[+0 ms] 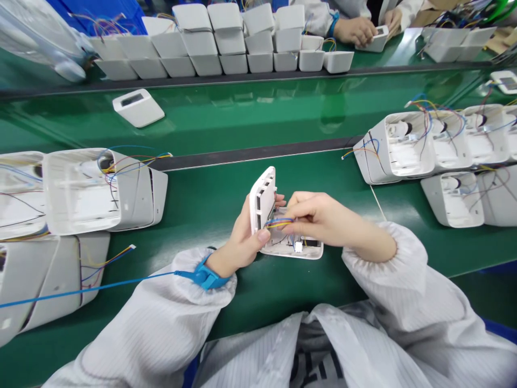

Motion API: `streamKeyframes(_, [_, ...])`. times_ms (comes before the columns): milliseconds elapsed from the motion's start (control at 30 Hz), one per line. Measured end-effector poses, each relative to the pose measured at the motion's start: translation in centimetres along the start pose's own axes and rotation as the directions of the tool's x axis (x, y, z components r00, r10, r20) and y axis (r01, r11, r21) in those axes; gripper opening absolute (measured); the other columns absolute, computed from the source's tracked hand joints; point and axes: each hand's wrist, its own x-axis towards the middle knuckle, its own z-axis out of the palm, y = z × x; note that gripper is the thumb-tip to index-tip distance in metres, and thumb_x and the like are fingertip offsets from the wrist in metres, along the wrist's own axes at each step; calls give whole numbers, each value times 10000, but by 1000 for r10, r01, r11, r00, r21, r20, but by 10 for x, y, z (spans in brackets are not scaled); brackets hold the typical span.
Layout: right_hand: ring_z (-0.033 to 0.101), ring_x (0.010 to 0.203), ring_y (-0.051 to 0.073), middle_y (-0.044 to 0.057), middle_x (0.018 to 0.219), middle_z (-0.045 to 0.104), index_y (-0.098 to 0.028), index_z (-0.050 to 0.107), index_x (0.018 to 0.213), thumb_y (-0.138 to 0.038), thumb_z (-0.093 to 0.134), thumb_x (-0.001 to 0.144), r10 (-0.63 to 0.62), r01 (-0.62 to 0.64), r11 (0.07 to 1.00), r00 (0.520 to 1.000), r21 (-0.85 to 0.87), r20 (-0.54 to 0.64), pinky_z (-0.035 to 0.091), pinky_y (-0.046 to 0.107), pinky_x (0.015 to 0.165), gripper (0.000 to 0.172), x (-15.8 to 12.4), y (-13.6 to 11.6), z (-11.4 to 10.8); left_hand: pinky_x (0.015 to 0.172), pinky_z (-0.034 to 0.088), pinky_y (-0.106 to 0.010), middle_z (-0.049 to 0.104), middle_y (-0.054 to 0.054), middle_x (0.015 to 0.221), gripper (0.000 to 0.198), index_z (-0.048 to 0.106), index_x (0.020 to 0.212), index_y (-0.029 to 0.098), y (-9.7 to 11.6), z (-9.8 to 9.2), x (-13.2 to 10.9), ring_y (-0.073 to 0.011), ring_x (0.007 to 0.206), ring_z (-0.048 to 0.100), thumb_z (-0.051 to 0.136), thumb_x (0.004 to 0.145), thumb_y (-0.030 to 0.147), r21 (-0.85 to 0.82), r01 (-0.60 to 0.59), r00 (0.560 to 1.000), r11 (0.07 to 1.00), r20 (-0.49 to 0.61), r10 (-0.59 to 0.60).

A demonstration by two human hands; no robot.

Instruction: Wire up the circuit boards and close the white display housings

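My left hand (242,240) grips a white plastic panel (262,200) and holds it upright on its edge, thumb on its front. Below it a flat white base part (309,250) lies on the green mat (202,205), with a small white connector on it. My right hand (319,218) is closed in a pinch on a bundle of coloured wires (278,221) running between the panel and the base. A blue wrist strap (205,276) with a blue cord sits on my left wrist.
Open white housings with loose wires stand at the left (100,188) and right (399,145). A single white unit (138,106) lies on the green belt beyond. Stacked white shells (226,43) line the far side, where another person's hands (357,29) hold a part.
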Motion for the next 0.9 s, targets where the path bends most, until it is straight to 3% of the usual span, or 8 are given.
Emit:
streamKeyframes(167, [659,789,125,0,845,711,-216,768,925,-144,662,892,-1,2,1000,1000,-29,30,496,246,726,132,2,8,-6,1120,402,-556,440,-176,1482,791,340,1475,210,1,0,1,-359,1352,463,627,840,584,37,-6,1000,999,4,6])
streamKeyframes(333, [637,743,158,23,814,736,-191,769,967,-159,637,916,-13,20,923,1000,-384,22,447,278,686,146,3,12,3,1124,400,-551,473,-175,1431,831,302,1500,213,0,1,0,-350,1334,480,644,834,573,29,-18,1000,999,22,18])
streamKeyframes(467, [571,902,214,71,885,709,-182,774,868,-205,595,948,-77,94,802,996,-590,54,430,334,769,197,5,19,10,1153,367,-548,442,-163,1463,834,260,1519,244,5,5,3,-334,1359,452,659,843,526,91,-76,995,993,69,70])
streamKeyframes(633, [532,938,228,88,1070,680,-201,775,878,-231,602,941,12,-43,753,999,-657,-51,395,355,746,187,2,18,12,1171,347,-541,361,-159,1540,804,240,1524,265,12,8,5,-339,1409,400,653,863,465,205,-166,982,965,125,142])
streamKeyframes(767, [563,813,205,63,980,707,-198,762,841,-173,621,897,130,-123,738,991,-664,-39,371,341,651,154,0,14,17,1129,382,-560,373,-191,1514,862,226,1529,232,9,5,5,-370,1371,432,673,826,450,311,-207,974,928,160,163])
streamKeyframes(900, [615,789,214,69,904,725,-171,741,854,-100,616,846,155,-152,758,987,-635,-51,419,329,649,144,1,17,21,1073,429,-543,444,-181,1423,924,260,1521,240,14,-1,8,-373,1295,484,726,734,368,564,-333,938,756,277,207])
